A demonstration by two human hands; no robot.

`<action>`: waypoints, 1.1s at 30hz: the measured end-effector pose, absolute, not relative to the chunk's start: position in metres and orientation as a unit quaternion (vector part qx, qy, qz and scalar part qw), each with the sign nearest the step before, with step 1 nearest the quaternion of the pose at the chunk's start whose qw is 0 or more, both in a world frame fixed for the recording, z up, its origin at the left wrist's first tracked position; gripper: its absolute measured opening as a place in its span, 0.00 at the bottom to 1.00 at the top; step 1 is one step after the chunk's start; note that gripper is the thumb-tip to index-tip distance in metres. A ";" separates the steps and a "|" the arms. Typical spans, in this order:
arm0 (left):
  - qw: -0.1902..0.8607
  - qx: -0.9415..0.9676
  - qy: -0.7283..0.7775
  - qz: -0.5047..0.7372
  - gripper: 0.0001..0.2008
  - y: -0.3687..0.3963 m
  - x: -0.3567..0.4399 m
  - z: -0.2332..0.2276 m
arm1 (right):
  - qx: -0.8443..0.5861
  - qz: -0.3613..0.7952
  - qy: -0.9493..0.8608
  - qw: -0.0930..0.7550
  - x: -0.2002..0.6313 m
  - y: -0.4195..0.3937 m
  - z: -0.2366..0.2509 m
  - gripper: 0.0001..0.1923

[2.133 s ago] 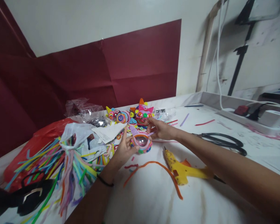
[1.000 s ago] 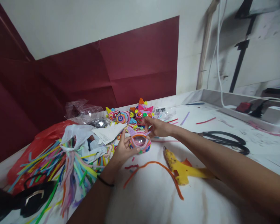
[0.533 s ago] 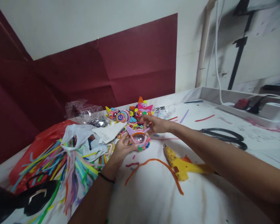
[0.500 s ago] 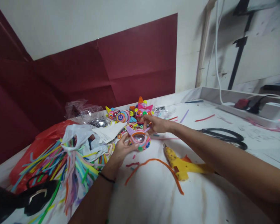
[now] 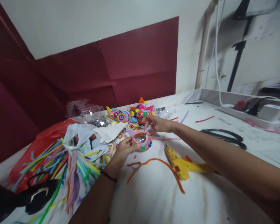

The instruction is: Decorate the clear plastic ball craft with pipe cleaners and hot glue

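A person's two bare arms reach forward over a white tabletop (image 5: 154, 199) strewn with craft supplies. Between the hands sits a small round ornament (image 5: 142, 140), a clear dome ringed with coiled pipe cleaners in pink, orange, green and blue. Much of the ring looks wrapped already. A lilac pipe cleaner (image 5: 148, 128) stands off its upper edge, loose at the end, so the wrapping seems unfinished.

The left hand (image 5: 124, 149) cups the ornament from the near left side, fingers curled around its rim, gripping it just above the tabletop. The right hand (image 5: 157, 124) is pinched closed on the free end of the lilac pipe cleaner, right beside the ornament's top.

Just behind stands a cluster of finished ornaments (image 5: 130, 115) in similar bright colours. A yellow glue gun (image 5: 184, 163) lies near the right forearm, with a long orange pipe cleaner (image 5: 158, 169) curved beside it. Black scissors (image 5: 226, 138) lie further right. A heap of coloured pipe cleaners (image 5: 67, 161) spills from a white bag (image 5: 80, 135) at left.
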State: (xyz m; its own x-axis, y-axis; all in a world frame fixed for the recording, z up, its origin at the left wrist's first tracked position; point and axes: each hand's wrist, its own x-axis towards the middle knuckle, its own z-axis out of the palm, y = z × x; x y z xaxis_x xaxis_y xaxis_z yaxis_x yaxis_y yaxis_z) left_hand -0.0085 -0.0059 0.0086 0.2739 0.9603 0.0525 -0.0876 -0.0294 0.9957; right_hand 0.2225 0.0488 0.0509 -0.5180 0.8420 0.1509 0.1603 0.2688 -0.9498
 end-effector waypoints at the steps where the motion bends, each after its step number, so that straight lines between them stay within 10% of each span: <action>1: 0.575 0.553 0.391 0.458 0.23 -0.005 -0.008 0.008 | -0.348 0.496 -0.716 0.346 0.223 0.048 0.051 0.32; 33: 0.614 0.512 0.345 0.492 0.25 -0.024 -0.001 0.035 | -0.426 0.528 -0.622 0.391 0.221 0.005 0.094 0.30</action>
